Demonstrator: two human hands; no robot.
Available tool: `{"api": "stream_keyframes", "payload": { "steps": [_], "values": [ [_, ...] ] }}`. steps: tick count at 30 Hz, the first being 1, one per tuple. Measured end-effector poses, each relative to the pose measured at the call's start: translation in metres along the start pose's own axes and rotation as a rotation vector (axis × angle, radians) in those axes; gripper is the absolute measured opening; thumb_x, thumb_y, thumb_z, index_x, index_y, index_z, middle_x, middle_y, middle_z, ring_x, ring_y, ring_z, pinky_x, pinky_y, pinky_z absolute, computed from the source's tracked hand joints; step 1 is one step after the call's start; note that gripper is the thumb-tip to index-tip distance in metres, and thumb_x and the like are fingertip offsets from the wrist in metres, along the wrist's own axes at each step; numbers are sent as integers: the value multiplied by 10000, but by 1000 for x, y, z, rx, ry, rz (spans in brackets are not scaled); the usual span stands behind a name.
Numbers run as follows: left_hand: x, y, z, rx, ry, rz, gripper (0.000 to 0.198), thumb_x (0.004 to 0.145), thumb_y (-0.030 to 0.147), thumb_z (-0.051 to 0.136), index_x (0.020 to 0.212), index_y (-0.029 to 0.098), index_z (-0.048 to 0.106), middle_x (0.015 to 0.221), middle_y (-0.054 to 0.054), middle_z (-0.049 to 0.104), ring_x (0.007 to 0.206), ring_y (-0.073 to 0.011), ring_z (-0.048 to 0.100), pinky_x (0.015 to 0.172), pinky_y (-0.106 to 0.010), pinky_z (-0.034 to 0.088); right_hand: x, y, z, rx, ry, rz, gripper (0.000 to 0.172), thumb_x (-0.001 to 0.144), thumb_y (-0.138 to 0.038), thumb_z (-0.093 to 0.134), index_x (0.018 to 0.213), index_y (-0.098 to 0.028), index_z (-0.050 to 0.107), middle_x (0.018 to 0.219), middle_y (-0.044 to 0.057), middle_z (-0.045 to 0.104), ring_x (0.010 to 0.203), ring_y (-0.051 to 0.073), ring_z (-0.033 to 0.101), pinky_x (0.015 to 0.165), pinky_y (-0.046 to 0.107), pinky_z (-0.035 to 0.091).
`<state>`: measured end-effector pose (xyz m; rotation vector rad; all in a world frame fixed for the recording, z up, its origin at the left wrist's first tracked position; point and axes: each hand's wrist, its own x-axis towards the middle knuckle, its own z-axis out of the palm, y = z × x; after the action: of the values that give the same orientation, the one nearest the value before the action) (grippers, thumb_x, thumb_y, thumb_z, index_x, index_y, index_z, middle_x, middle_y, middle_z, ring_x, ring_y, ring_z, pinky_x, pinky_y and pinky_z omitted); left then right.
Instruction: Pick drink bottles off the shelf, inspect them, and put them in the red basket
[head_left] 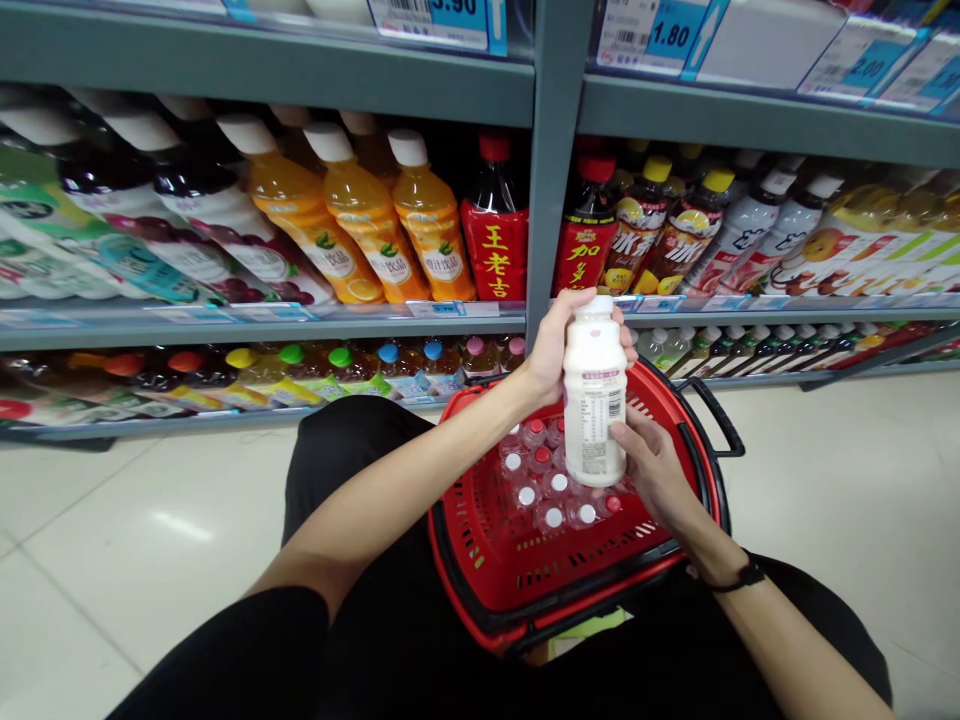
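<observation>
A white plastic drink bottle point(595, 400) with a white cap and a printed label is held upright above the red shopping basket point(495, 590). My left hand point(553, 345) is closed around its upper part, with the fingertips showing on the far side. Lower down, my right hand point(651, 455) grips the bottle's right side, thumb on the label and fingers behind, partly hidden. Inside the basket lie several small clear bottles point(553, 517) with white and red caps, some covered by the white bottle.
Ahead stands a shelf with orange drink bottles point(431, 220), red-labelled bottles point(495, 230) and several other drinks. Small bottles with coloured caps point(341, 365) fill the bottom shelf. The black basket handle point(724, 420) sticks out at right. Pale floor tiles point(97, 560) spread on both sides.
</observation>
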<state>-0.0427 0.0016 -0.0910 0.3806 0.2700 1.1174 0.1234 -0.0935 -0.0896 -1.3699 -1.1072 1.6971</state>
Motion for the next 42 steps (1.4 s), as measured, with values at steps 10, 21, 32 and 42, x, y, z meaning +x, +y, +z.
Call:
{"api": "stream_keyframes", "payload": {
  "steps": [10, 21, 32, 42],
  "values": [
    [4, -6, -4, -33, 27, -58, 387, 913, 537, 599, 854, 159, 652, 726, -38, 708, 635, -171, 712, 662, -285, 605, 0, -2, -1, 95, -4, 115, 562, 788, -553, 852, 1201, -190, 735, 1041, 98, 806, 415, 129, 588, 252, 249, 466],
    [6, -10, -8, -47, 9, -66, 387, 912, 546, 600, 872, 163, 635, 736, -28, 693, 666, -174, 718, 675, -287, 610, 0, -2, 0, 140, 12, 127, 568, 704, -565, 910, 1029, -173, 658, 797, 19, 773, 301, 143, 549, 197, 259, 461],
    [5, -12, -7, -54, 11, -78, 392, 920, 548, 587, 853, 165, 637, 730, -24, 692, 650, -161, 705, 701, -293, 613, 0, -5, 3, 121, -2, 128, 584, 710, -579, 897, 1025, -175, 615, 768, 21, 761, 310, 158, 574, 209, 249, 461],
    [4, -11, -4, -51, 37, -74, 406, 919, 567, 592, 857, 168, 634, 722, -21, 691, 607, -150, 689, 672, -276, 597, -2, -6, 2, 109, -14, 122, 581, 722, -583, 887, 1036, -176, 615, 776, 19, 740, 340, 139, 562, 214, 250, 469]
  ]
}}
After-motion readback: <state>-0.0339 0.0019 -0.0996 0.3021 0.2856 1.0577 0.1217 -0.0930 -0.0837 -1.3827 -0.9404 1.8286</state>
